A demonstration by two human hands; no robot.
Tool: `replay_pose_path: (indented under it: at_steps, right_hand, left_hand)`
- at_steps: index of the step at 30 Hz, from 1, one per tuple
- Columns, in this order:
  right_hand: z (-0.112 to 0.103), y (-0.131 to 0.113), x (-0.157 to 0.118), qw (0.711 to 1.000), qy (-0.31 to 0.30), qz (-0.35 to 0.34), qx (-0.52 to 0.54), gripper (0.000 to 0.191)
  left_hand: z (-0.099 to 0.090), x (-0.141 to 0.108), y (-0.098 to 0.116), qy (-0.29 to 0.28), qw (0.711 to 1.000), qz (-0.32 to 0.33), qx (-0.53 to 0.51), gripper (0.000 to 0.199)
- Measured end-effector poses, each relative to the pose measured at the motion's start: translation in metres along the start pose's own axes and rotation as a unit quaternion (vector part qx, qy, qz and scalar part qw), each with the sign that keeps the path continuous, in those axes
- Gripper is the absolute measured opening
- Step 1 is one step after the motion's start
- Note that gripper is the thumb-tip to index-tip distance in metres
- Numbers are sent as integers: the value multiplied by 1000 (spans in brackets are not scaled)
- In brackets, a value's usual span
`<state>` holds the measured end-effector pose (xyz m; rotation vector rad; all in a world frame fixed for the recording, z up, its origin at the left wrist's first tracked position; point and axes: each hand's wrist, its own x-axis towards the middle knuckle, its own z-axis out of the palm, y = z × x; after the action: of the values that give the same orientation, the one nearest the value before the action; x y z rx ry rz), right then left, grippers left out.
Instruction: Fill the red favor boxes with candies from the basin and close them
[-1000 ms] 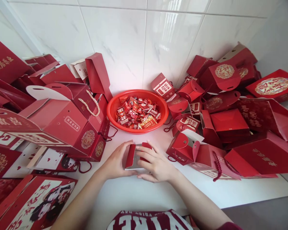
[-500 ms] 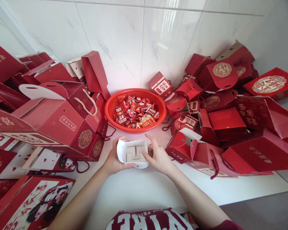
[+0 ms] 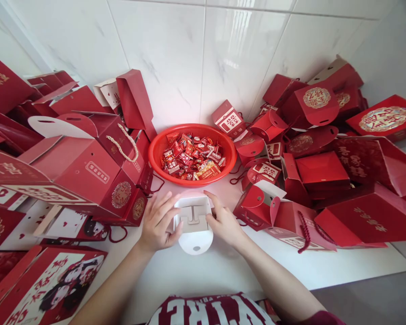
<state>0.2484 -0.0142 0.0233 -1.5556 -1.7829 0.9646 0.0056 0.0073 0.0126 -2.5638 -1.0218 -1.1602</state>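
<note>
A small paper gift box (image 3: 193,229) stands between my hands with its top open. Its inside is white, interlocking bottom tabs show in it, and a rounded flap with a hole folds out towards me. My left hand (image 3: 160,221) lies against the box's left side, fingers stretched and spread. At the right wall, my right hand (image 3: 222,220) grips the box, thumb at the rim and index finger along the far corner. Beyond the box sits a red plastic basket (image 3: 153,155) holding many red-wrapped candies (image 3: 191,155).
Red gift boxes with rope handles are piled on the left (image 3: 71,167) and on the right (image 3: 321,169). A large box with cartoon figures (image 3: 54,284) lies at the near left. The white table (image 3: 203,275) meets a tiled wall (image 3: 169,58).
My left hand has let go of its wrapped grip and spread its fingers. The front flap has come down towards me, and the box has shifted slightly right.
</note>
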Motion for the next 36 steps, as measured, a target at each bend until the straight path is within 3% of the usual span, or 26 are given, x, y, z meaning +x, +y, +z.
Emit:
replay_pose_path:
  at_steps: [3, 5, 10, 14, 20, 24, 26, 29, 31, 36]
  right_hand:
    - [-1, -1, 0, 1000, 9, 4, -11, 78]
    - [-2, -3, 0, 1000, 10, 8, -15, 80]
    - [-2, -4, 1, 1000, -2, 2, 7, 80]
    - [0, 0, 1, 1000, -10, 2, 12, 76]
    - [-3, 1, 2, 1000, -13, -6, 2, 60]
    - [-3, 3, 5, 999, -16, -10, 43, 36]
    - [0, 6, 7, 996, -17, -13, 85, 27]
    - [5, 9, 8, 989, -14, -13, 145, 24]
    - [6, 8, 6, 987, 2, -24, 158, 25]
    - [5, 4, 3, 986, 34, -58, 150, 28]
  left_hand:
    - [-11, 5, -1, -17, 995, 22, 100, 16]
    - [-15, 11, 0, -44, 994, 3, 97, 12]
    - [-18, 25, 8, -183, 975, -121, -22, 27]
    - [-14, 25, 14, -228, 954, -173, -92, 36]
    - [-4, 19, 20, -200, 956, -190, -98, 78]
    - [10, 11, 17, -174, 942, -170, -229, 90]
    - [19, 6, 17, -162, 906, -191, -340, 103]
    - [28, -1, 19, -151, 820, -250, -492, 122]
    - [29, -3, 21, -152, 794, -263, -527, 128]
    - [26, -4, 21, -116, 863, -228, -435, 137]
